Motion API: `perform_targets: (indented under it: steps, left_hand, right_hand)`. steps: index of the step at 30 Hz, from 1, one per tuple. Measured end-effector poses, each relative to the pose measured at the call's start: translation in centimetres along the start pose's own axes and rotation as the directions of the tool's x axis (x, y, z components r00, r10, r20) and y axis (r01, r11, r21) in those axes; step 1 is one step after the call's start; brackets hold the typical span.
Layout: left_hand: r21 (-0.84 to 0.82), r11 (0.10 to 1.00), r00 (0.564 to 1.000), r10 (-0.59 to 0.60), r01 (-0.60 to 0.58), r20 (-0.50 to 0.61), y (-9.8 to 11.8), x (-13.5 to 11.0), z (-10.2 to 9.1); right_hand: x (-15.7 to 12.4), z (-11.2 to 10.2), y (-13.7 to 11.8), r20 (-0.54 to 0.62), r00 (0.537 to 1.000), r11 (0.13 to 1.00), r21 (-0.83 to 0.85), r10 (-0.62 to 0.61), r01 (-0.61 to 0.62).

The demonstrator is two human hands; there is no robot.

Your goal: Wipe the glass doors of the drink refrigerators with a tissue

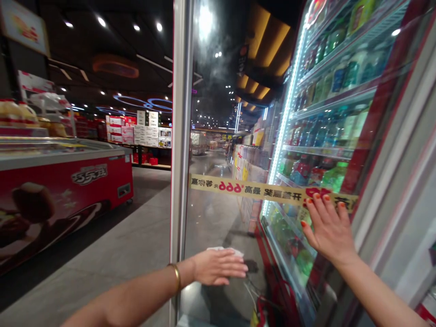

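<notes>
My left hand point(218, 268) presses a white cloth point(236, 251) against the lower part of a glass door point(211, 218). Only the cloth's upper edge shows past the fingers; the rest lies under the palm. A gold bangle point(176, 278) circles that wrist. Farther right and higher, my right hand point(330, 231) rests on the glass with its fingers spread and nothing in it. Its fingertips touch a yellow sticker strip point(252, 190) with reversed lettering that runs across the door.
The door's metal frame point(177, 136) stands upright at the centre. Lit shelves of bottles point(334, 86) show in the glass at right. A red ice cream freezer point(112, 181) stands at left, and stacked boxes point(146, 131) behind it. Cables point(252, 290) appear low by the door.
</notes>
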State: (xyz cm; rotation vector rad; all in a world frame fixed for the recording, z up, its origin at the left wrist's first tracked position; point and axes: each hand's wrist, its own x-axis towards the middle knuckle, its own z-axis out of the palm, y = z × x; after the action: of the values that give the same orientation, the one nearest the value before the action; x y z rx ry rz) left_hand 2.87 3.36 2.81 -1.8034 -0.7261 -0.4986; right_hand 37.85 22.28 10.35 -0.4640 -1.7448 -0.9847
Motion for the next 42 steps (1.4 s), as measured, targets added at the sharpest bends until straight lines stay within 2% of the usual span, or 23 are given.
perform_targets:
  steps: [2,5,7,9,12,14,15,17,19,20,21,23,25,27,29,30,31,33,35,36,38,40,42]
  left_hand:
    - [-0.007,1.000,1.000,-0.009,0.009,0.029,-2.9,-0.1,-0.5]
    - [0.025,0.959,0.958,-0.285,0.284,0.045,-9.0,2.9,0.3]
    - [0.020,0.913,0.913,-0.407,0.406,0.022,-10.5,5.8,1.6]
    - [-0.019,0.923,0.923,-0.385,0.385,-0.004,-8.5,7.8,2.6]
    - [-0.109,0.989,0.994,-0.103,0.100,-0.024,-3.4,8.4,2.9]
    - [-0.149,0.986,0.997,0.075,-0.079,-0.034,-2.7,8.3,2.6]
    - [-0.151,0.984,0.995,0.088,-0.093,-0.042,-3.7,8.6,2.5]
    - [-0.125,0.991,0.995,-0.055,0.045,-0.080,-7.2,10.0,2.5]
    - [-0.105,0.959,0.949,-0.276,0.263,-0.151,-10.5,12.4,3.2]
    - [-0.106,0.934,0.916,-0.357,0.342,-0.185,-11.1,13.6,3.7]
    - [-0.112,0.917,0.893,-0.398,0.382,-0.211,-10.8,14.5,4.2]
    - [-0.121,0.930,0.904,-0.366,0.347,-0.222,-7.9,15.2,4.9]
    - [-0.124,0.973,0.956,-0.218,0.197,-0.198,-4.2,14.6,4.9]
    - [-0.125,0.992,0.985,-0.035,0.014,-0.170,-2.8,13.5,4.3]
    - [-0.115,0.993,0.988,0.011,-0.029,-0.154,-5.1,13.2,3.4]
    - [-0.106,0.994,0.986,-0.043,0.026,-0.162,-7.4,13.6,3.1]
    - [-0.099,0.988,0.973,-0.138,0.121,-0.184,-9.9,14.5,2.9]
    - [-0.108,0.932,0.897,-0.362,0.346,-0.255,-13.7,16.9,3.3]
    - [-0.138,0.868,0.819,-0.496,0.477,-0.290,-14.1,19.0,4.4]
    - [-0.147,0.864,0.820,-0.503,0.481,-0.273,-12.8,19.6,5.0]
    - [-0.157,0.914,0.898,-0.400,0.375,-0.185,-9.0,19.9,5.8]
    - [-0.181,0.967,0.977,-0.196,0.179,-0.084,-6.0,19.4,5.8]
    - [-0.215,0.977,1.000,-0.005,-0.002,-0.031,-6.2,19.4,5.2]
  right_hand:
    - [-0.1,0.1,-0.2,0.018,1.000,1.000,-0.007,0.004,-0.004]
    - [0.0,0.1,-0.2,0.019,1.000,1.000,-0.023,0.017,-0.016]
    - [0.2,0.1,-0.1,0.011,1.000,0.999,-0.031,0.027,-0.026]
    - [0.2,0.0,0.0,0.018,1.000,0.999,-0.025,0.021,-0.020]
    - [0.1,-0.3,0.7,0.045,0.998,0.999,0.010,-0.037,0.036]
    - [-0.3,-0.3,1.2,0.045,0.996,0.997,0.026,-0.079,0.078]
    - [-0.5,-0.3,1.4,0.039,0.995,0.996,0.026,-0.090,0.089]
    - [-0.8,-0.2,1.7,0.028,0.996,0.996,0.013,-0.084,0.084]
    - [-1.0,-0.1,1.6,0.032,0.998,0.999,-0.003,-0.054,0.054]
    - [-1.1,0.0,1.6,0.035,0.999,0.999,-0.009,-0.041,0.042]
    - [-1.0,-0.1,1.5,0.039,0.999,0.999,-0.012,-0.033,0.033]
    - [-0.9,-0.2,1.4,0.039,0.999,0.999,-0.008,-0.036,0.037]
    - [-0.7,-0.3,1.4,0.036,0.998,0.999,0.002,-0.047,0.047]
    - [-0.7,-0.3,1.4,0.030,0.999,0.999,0.006,-0.042,0.042]
    - [-0.7,-0.1,1.4,0.021,0.999,0.999,0.006,-0.043,0.043]
    - [-0.8,0.1,1.5,0.010,0.999,0.999,0.002,-0.050,0.050]
    - [-0.9,0.2,1.5,-0.008,0.998,0.998,-0.007,-0.058,0.058]
    - [-1.0,0.4,1.5,-0.044,0.998,0.998,-0.047,-0.052,0.050]
    - [-1.0,0.4,1.5,-0.044,0.999,0.996,-0.089,-0.014,0.010]
    - [-1.0,0.3,1.5,-0.027,1.000,0.995,-0.100,0.006,-0.009]
    - [-1.0,0.2,1.5,-0.005,1.000,0.995,-0.102,0.024,-0.025]
    - [-0.9,0.0,1.5,-0.037,0.999,0.996,-0.091,0.010,-0.014]
    - [-0.9,0.0,1.6,-0.093,0.995,0.997,-0.077,-0.024,0.017]
